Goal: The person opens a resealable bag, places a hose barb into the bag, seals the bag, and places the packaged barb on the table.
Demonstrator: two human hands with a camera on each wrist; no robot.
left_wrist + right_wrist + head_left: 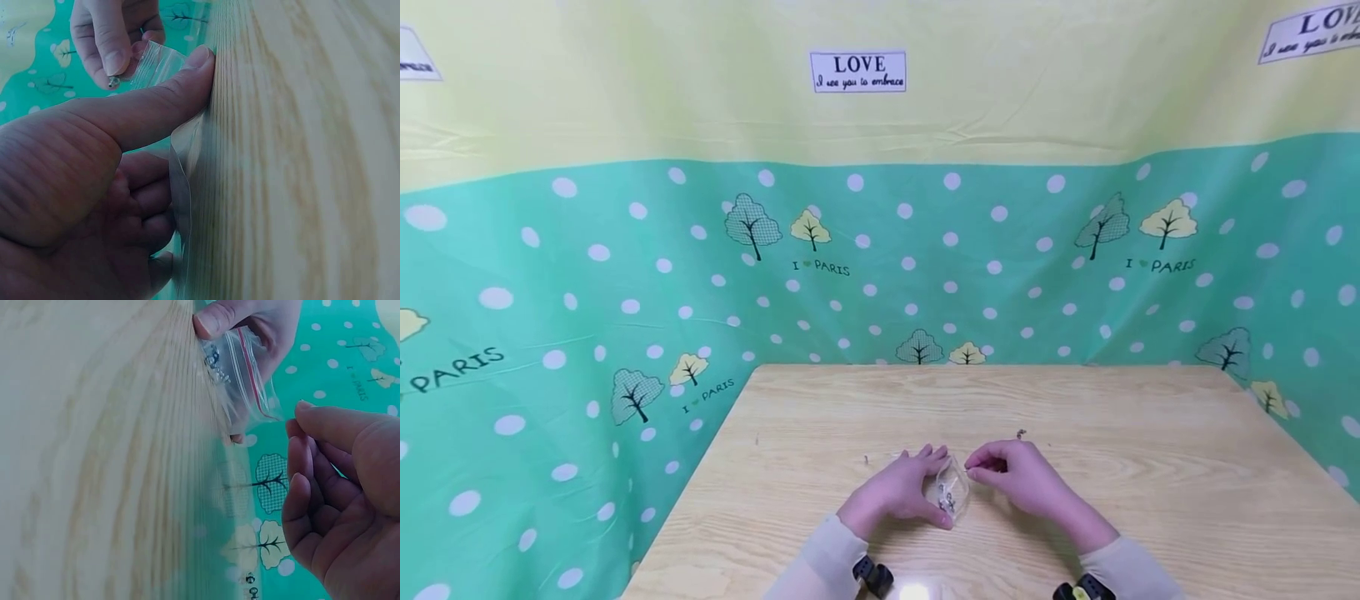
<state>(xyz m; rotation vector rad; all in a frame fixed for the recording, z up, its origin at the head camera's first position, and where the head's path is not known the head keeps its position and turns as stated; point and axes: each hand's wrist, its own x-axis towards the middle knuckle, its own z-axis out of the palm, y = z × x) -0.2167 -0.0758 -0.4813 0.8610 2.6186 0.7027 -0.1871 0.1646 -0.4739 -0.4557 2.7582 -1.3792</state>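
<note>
A clear zip bag (240,375) with a red seal line lies low over the wooden table, several small shiny metal pieces (948,498) inside. My left hand (904,490) holds it by the sides, thumb on the near edge and fingers on the far one, its mouth spread toward the right. Close beside that mouth is my right hand (1018,477). In the left wrist view, its thumb and fingertip pinch a tiny metal piece (114,82), too small to name more exactly.
More small metal pieces (1021,434) lie on the table (790,467) beyond the right hand, and a single tiny piece (866,459) lies left of the bag. A green and yellow patterned cloth (850,208) hangs behind the table and along its sides.
</note>
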